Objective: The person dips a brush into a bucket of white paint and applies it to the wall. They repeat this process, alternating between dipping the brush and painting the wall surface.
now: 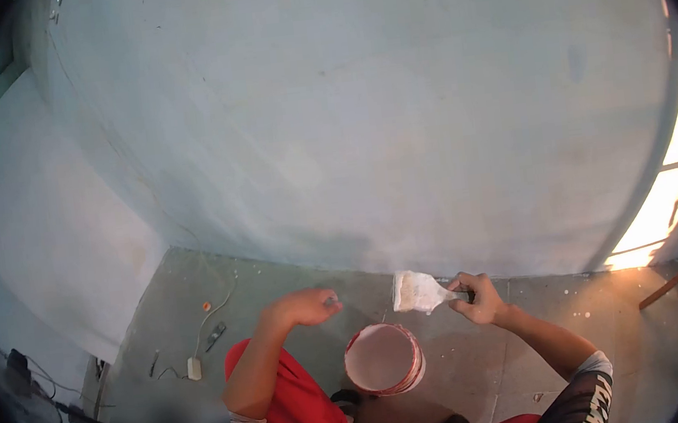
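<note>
The brush (418, 291) is gripped by the right hand (478, 299), fingers closed on its handle, just past the 1 bucket (383, 359), near the wall (347, 128). The left hand (309, 306) is held curled, perhaps empty. Drips could be shed onto the floor (280, 279) if the bristles are overloaded.

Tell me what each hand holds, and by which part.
Right hand grips the paintbrush by its handle; left hand is curled, its contents unclear.

Left grip (309, 305) curled loosely over knee; right grip (478, 296) clenched, forearm extended.
</note>
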{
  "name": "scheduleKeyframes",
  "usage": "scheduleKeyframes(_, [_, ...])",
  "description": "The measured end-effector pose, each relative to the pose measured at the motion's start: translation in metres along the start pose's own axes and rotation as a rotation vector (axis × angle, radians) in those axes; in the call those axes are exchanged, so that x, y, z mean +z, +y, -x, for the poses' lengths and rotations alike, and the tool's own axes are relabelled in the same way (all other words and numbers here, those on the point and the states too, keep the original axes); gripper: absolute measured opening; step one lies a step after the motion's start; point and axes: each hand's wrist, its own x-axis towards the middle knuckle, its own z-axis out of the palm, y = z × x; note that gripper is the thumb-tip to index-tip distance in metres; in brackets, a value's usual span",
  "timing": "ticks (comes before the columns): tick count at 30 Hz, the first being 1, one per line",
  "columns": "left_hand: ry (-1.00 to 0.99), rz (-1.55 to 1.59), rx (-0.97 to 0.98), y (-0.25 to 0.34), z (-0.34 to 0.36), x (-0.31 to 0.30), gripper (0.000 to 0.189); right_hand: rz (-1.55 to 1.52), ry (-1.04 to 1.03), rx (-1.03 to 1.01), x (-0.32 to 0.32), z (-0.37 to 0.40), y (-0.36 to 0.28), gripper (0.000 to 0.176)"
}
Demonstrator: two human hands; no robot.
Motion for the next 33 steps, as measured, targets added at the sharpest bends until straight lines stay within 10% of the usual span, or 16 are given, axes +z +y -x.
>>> scheduleKeyframes(11, [0.058,-0.040,0.391,0.030,-0.025,0.021,0.047,0.119,0.277,0.146,-0.042,0.006,-0.049,0.021])
scheduleKeyframes(26, [-0.050,-0.060,0.848,0.051,-0.007,0.057,0.045,0.972,0.818,-0.088,-0.069,-0.134,-0.359,0.029])
scheduleKeyframes(33, [-0.138,-0.017,0.958,0.047,-0.013,0.064,0.047,1.035,0.943,-0.096,-0.088,-0.200,-0.397,0.030])
